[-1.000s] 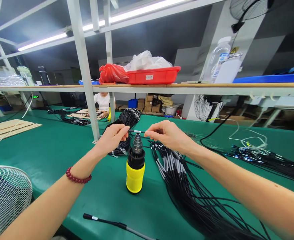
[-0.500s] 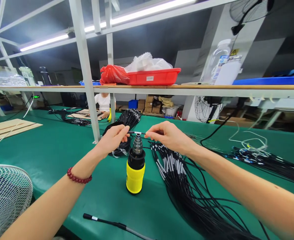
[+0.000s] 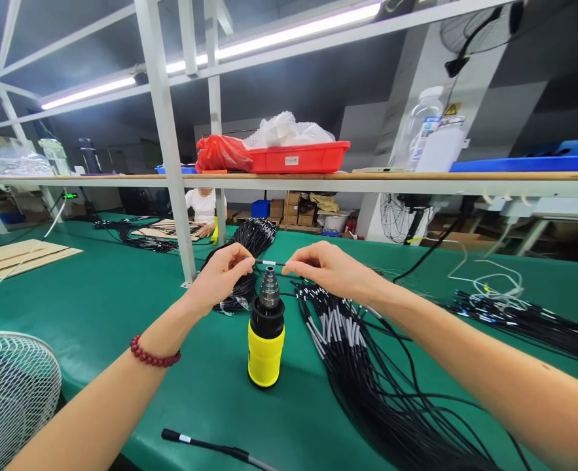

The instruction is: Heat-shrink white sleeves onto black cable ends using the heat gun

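Black cable [image 3: 269, 263] with a white band is held level between two hands, above the table [image 3: 210, 386]. At far left, a white fan guard [image 3: 14, 392] is seen beside the table edge. A separate lead [image 3: 210, 446] is laid near the front edge. One end of the held piece is pinched by the fingers of the left hand [image 3: 226, 275]. The yellow heat gun [image 3: 265, 353] is stood upright, its nozzle pointed up just under the white band. The other end is gripped by the closed fingers of the right hand [image 3: 325, 267], below which a cable bundle [image 3: 367, 379] is spread.
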A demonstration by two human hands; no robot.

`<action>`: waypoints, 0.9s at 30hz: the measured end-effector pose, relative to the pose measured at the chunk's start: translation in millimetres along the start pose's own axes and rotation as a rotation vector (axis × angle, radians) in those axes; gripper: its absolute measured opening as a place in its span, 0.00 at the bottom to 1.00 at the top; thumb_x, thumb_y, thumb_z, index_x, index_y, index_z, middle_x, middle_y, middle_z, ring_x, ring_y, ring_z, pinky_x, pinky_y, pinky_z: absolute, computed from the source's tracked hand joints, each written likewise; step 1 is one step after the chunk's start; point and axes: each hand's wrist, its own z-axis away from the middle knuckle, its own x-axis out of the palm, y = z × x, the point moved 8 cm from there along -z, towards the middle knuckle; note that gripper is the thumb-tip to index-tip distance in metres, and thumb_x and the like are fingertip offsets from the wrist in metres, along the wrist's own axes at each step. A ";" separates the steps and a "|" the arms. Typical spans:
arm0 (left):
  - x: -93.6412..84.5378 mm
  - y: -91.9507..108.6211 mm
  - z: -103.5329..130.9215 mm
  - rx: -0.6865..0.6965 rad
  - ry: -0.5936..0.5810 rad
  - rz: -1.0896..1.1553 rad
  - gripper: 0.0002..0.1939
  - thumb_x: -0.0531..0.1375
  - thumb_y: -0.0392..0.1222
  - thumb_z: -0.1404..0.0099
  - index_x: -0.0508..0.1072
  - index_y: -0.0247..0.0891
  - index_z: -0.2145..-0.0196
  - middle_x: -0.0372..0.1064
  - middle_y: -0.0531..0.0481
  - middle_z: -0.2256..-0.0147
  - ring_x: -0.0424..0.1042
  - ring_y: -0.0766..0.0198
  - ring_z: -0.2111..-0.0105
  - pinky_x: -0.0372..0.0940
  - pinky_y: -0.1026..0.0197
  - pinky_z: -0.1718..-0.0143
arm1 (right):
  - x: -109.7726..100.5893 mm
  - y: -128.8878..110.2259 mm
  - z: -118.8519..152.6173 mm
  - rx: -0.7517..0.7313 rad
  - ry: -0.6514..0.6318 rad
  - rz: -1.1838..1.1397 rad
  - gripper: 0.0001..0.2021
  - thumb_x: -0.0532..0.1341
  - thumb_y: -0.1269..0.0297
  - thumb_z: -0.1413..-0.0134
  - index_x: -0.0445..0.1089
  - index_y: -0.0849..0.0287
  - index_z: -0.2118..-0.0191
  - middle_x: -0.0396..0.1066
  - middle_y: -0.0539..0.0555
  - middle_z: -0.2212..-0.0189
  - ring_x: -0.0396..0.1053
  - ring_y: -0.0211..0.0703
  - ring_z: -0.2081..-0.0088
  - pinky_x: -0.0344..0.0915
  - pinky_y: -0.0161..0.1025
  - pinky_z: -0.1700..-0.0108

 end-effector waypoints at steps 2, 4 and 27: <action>0.6 -2.4 0.3 -0.026 -0.010 -0.020 0.15 0.54 0.50 0.31 0.67 0.38 0.72 0.66 0.54 0.74 0.64 0.66 0.71 0.57 0.62 0.67 | -2.1 -1.0 1.6 0.007 0.000 0.010 0.17 0.57 0.56 0.41 0.77 0.61 0.71 0.53 0.45 0.83 0.48 0.34 0.78 0.45 0.37 0.74; 1.1 -6.9 0.7 -0.069 -0.015 -0.039 0.21 0.50 0.55 0.30 0.67 0.38 0.73 0.66 0.53 0.76 0.64 0.66 0.73 0.57 0.62 0.69 | -3.6 -1.8 2.0 0.005 0.008 -0.003 0.17 0.57 0.55 0.41 0.77 0.61 0.71 0.52 0.45 0.82 0.47 0.35 0.78 0.44 0.37 0.74; 0.4 -4.8 -2.0 -0.020 -0.007 -0.180 0.29 0.48 0.58 0.29 0.61 0.39 0.83 0.57 0.55 0.83 0.55 0.68 0.79 0.49 0.60 0.73 | -2.7 -3.7 3.5 0.031 0.021 0.069 0.20 0.54 0.54 0.39 0.73 0.60 0.75 0.58 0.47 0.81 0.53 0.36 0.77 0.49 0.37 0.72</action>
